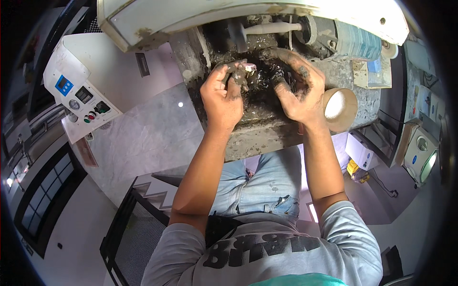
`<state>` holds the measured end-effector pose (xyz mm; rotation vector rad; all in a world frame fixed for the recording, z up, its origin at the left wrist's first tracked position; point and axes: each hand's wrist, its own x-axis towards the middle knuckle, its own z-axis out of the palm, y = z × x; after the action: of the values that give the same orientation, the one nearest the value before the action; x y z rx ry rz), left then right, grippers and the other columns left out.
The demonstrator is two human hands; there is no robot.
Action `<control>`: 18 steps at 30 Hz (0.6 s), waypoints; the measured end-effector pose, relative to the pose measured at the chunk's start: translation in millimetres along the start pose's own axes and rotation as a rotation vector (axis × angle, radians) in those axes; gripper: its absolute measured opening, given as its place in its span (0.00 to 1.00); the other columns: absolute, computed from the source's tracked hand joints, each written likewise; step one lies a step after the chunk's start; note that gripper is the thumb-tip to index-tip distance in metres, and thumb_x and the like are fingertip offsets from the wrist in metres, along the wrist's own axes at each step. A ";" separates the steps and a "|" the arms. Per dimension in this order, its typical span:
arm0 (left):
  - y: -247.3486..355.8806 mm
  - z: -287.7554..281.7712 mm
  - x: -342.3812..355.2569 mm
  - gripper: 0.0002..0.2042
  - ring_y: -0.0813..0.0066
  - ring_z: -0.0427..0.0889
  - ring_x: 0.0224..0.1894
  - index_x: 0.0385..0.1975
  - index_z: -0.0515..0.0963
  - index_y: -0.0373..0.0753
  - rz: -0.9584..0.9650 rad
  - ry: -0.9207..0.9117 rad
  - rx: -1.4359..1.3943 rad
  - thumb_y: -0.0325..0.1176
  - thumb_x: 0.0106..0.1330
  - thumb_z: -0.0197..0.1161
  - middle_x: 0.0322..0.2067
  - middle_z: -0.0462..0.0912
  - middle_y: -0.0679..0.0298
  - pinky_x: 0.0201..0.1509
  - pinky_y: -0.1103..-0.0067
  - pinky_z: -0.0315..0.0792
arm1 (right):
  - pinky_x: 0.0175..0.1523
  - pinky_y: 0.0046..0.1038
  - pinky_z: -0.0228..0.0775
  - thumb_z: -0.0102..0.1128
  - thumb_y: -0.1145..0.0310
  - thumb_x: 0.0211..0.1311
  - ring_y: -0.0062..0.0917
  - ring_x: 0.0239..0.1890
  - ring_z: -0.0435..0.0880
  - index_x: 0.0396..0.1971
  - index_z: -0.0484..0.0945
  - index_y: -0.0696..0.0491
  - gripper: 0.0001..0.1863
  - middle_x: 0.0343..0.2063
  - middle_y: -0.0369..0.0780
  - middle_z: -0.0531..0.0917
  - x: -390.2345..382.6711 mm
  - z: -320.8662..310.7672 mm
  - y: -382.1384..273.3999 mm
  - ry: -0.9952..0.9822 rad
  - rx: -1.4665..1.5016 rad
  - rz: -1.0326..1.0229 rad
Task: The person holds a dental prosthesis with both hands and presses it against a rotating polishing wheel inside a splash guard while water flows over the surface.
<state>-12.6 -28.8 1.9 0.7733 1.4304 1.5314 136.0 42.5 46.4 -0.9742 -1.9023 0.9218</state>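
The left hand (222,97) and right hand (298,90) are smeared with dark grey-black grime, and the surface (248,138) under them is stained grey and black. The machine cover (238,14) is off-white with rusty chips, the control box (78,97) white with a blue panel and red and green buttons. The cardboard tube (339,108) is tan, the jeans (260,183) pale blue, and the floor (143,133) marbled grey.

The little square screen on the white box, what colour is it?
Blue: the square screen on the white control box, seen best in the head view.
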 end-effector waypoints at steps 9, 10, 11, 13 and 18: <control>-2.1 6.3 13.1 0.06 0.83 0.77 0.28 0.35 0.73 0.31 -0.013 0.083 -0.239 0.13 0.62 0.54 0.31 0.81 0.61 0.31 0.85 0.73 | 0.51 0.32 0.75 0.56 0.76 0.40 0.42 0.42 0.83 0.36 0.79 0.64 0.18 0.37 0.52 0.83 2.2 14.5 4.4 -0.121 -0.101 -0.144; -2.1 7.3 14.8 0.06 0.83 0.77 0.28 0.35 0.73 0.31 -0.003 0.103 -0.226 0.13 0.62 0.54 0.29 0.80 0.63 0.29 0.85 0.72 | 0.50 0.32 0.75 0.56 0.76 0.41 0.42 0.41 0.83 0.35 0.79 0.65 0.17 0.37 0.52 0.83 0.4 16.9 7.9 -0.138 -0.129 -0.034; -1.5 8.1 15.9 0.06 0.83 0.77 0.28 0.35 0.73 0.31 -0.002 0.103 -0.226 0.13 0.62 0.54 0.29 0.80 0.63 0.29 0.85 0.72 | 0.49 0.31 0.75 0.57 0.75 0.43 0.42 0.41 0.83 0.35 0.79 0.65 0.16 0.36 0.53 0.83 -0.4 18.2 9.9 -0.156 -0.157 0.076; 1.8 10.1 18.1 0.07 0.83 0.76 0.26 0.34 0.73 0.31 -0.109 0.110 -0.284 0.13 0.61 0.54 0.26 0.77 0.65 0.27 0.85 0.71 | 0.47 0.33 0.75 0.57 0.75 0.45 0.43 0.38 0.83 0.34 0.80 0.65 0.15 0.34 0.52 0.82 2.4 16.3 8.2 -0.133 -0.094 0.163; 4.5 12.7 27.9 0.16 0.79 0.79 0.31 0.39 0.73 0.30 -0.176 0.117 -0.219 0.07 0.52 0.49 0.32 0.79 0.61 0.34 0.85 0.73 | 0.43 0.33 0.74 0.58 0.75 0.48 0.44 0.35 0.82 0.33 0.81 0.61 0.11 0.33 0.50 0.83 10.7 22.5 15.9 -0.125 -0.148 0.167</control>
<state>-13.9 2.0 4.7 0.4220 1.3479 1.5840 116.7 53.3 26.7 -1.2034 -2.0412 0.9679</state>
